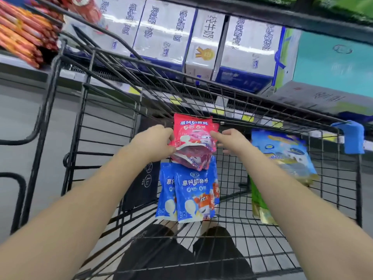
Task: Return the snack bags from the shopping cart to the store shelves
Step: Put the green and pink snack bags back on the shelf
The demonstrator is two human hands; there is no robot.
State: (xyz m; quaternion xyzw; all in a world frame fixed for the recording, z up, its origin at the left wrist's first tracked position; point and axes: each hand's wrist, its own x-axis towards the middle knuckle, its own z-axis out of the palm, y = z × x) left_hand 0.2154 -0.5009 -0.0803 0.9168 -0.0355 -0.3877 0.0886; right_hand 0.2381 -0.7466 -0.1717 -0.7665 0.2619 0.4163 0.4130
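Inside the black wire shopping cart [86,110], my left hand [155,143] grips the left edge of a small stack of red snack bags [194,136], lifted above the cart floor. My right hand [232,141] reaches in from the right with its fingers spread, fingertips at the red bags' right edge. Two blue snack bags [189,197] lie under the red ones on the cart floor. A larger light-blue bag [282,156] leans against the cart's right side, with a green and gold bag [260,205] below it.
Store shelves run beyond the cart: white and blue milk cartons [169,35] in the middle, red sausage packs [22,35] at the upper left, a teal box [333,61] at the right. Yellow price tags line the shelf edge. A blue corner cap [353,136] marks the cart's right rim.
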